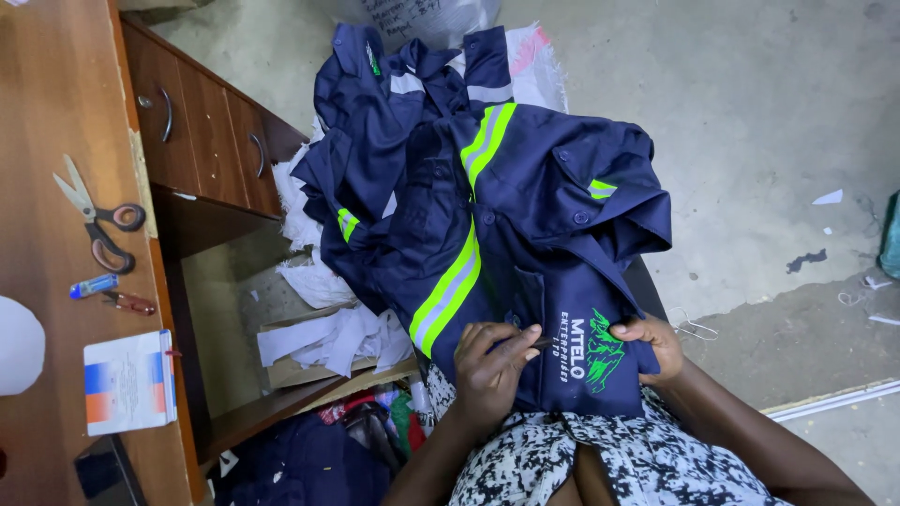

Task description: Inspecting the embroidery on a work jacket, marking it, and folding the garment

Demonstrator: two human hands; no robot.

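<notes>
The jacket [525,234] is lying across the person's lap. The left hand [492,365] is pinching a small dark tool at the pocket beside the green embroidery; the right hand [656,342] is gripping the hem. Finished work cannot be judged.

The jacket [525,234] lies on the lap, right of the desk [56,112] (scissors [98,220] on it).

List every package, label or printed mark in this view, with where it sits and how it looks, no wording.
Small box: near edge of the wooden desk, rectangular, white with blue and orange-red blocks.
Embroidered logo: on the navy work jacket on the lap, between left hand and right hand; white lettering, green emblem.
Plastic bag: floor, top of view, whitish with dark handwriting.
</notes>
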